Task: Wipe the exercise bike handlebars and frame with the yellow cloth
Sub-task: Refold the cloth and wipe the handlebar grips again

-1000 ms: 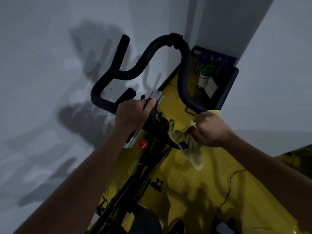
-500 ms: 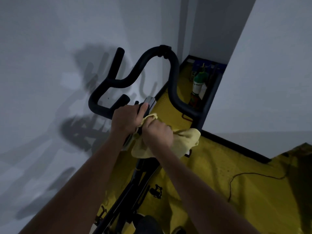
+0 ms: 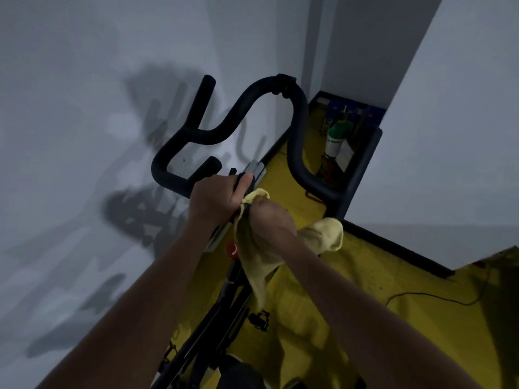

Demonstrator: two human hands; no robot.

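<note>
Yellow cloth [image 3: 259, 256]: bunched in right hand [image 3: 269, 220], wrapped on the frame [image 3: 224, 299] stem. Left hand [image 3: 216, 197] grips the handlebars [image 3: 297, 130] centre. Judged mid-task; upper loops apparently unwiped.

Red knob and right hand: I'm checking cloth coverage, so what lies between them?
In the head view, the yellow cloth lies between the red knob and the right hand, which grips it against the bike frame.
</note>
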